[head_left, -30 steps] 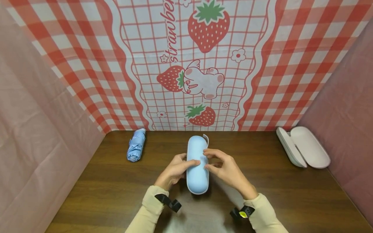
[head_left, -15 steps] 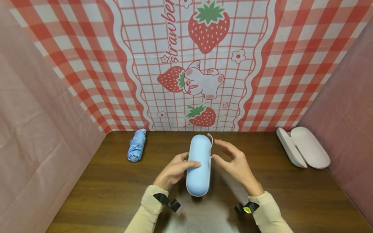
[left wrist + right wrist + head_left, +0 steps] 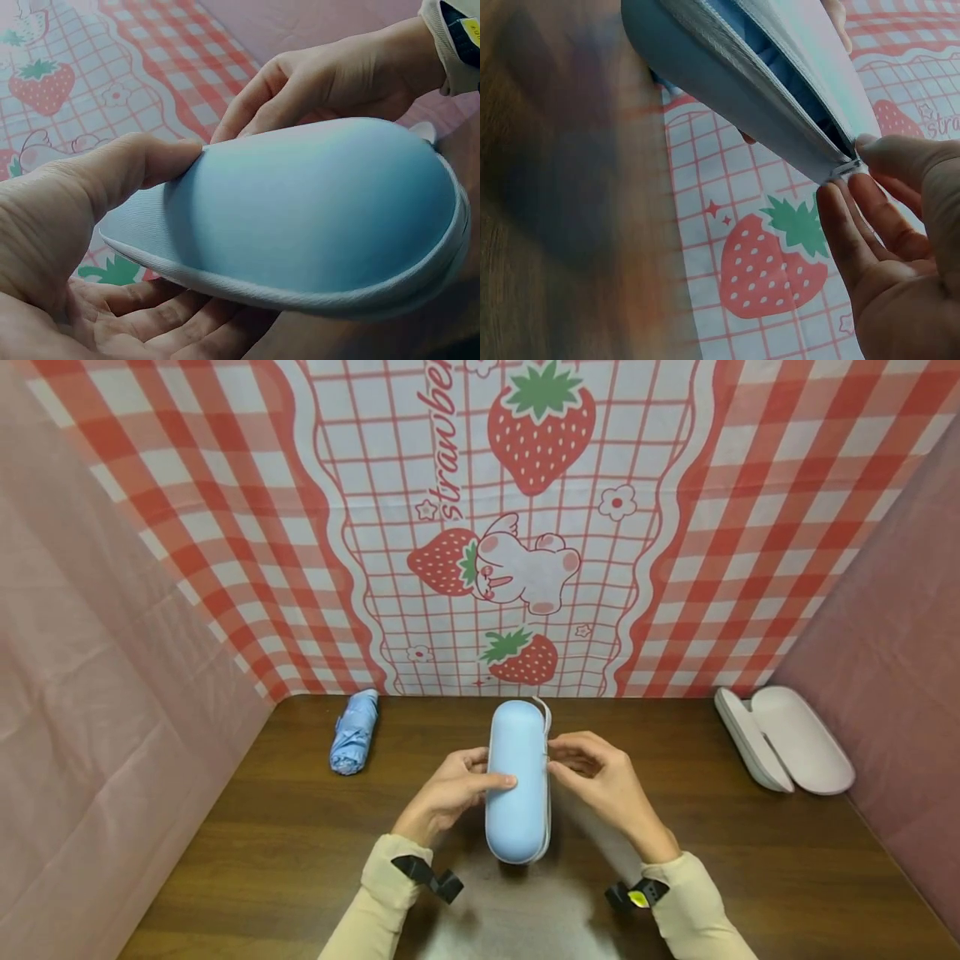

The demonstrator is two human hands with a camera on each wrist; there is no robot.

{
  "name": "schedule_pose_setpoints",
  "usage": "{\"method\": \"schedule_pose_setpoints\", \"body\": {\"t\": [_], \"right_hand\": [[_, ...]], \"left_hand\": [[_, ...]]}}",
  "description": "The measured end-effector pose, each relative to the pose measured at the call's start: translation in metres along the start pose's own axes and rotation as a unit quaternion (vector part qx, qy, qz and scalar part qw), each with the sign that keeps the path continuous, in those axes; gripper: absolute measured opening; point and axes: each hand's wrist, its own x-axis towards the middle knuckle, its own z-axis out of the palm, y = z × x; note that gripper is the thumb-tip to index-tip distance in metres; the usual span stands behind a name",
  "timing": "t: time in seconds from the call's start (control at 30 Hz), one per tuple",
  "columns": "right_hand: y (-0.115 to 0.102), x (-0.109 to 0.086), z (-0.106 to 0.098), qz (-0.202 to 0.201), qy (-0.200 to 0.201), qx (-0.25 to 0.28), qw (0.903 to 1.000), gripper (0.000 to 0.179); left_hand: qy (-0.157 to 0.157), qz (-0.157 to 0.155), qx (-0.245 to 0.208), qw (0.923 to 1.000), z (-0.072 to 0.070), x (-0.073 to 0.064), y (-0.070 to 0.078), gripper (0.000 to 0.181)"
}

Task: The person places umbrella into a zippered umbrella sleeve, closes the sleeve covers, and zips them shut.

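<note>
A light blue zippered case (image 3: 516,785) with rounded ends is held up over the table in the head view. My left hand (image 3: 455,789) grips it from the left, thumb across the top and fingers beneath, as the left wrist view shows. My right hand (image 3: 603,785) is at the right edge, where thumb and fingers pinch the zipper pull (image 3: 847,169) in the right wrist view. Behind the pull the zipper gapes along one side, and a dark blue inside (image 3: 784,64) shows through the slit. A pale strap loop (image 3: 547,714) sticks out at the case's upper right.
A folded blue umbrella (image 3: 354,732) lies at the table's back left. An opened whitish hard case (image 3: 798,739) stands at the back right. The brown wooden table (image 3: 285,860) ends at a strawberry-patterned cloth (image 3: 517,527), with pink cloth at both sides.
The case has shifted slightly right and tipped so its seam shows more. My right hand drew away from its top to the right, and its fingers have since closed at the zipper edge.
</note>
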Motion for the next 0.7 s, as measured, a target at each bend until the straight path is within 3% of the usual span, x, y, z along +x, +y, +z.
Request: {"method": "schedule_pose_setpoints", "body": {"t": [0.23, 0.47, 0.7], "right_hand": [[-0.004, -0.002, 0.003, 0.003, -0.002, -0.013, 0.9999, 0.023], [-0.007, -0.003, 0.007, -0.067, 0.005, -0.071, 0.9952, 0.024], [-0.009, -0.001, 0.005, -0.083, 0.004, -0.138, 0.9869, 0.016]], "left_hand": [[-0.021, -0.015, 0.014, 0.9996, -0.002, -0.008, 0.007, 0.065], [-0.021, -0.017, 0.012, 0.9996, -0.006, -0.014, 0.009, 0.068], [-0.031, -0.01, -0.005, 0.9995, -0.006, -0.012, 0.009, 0.066]]}}
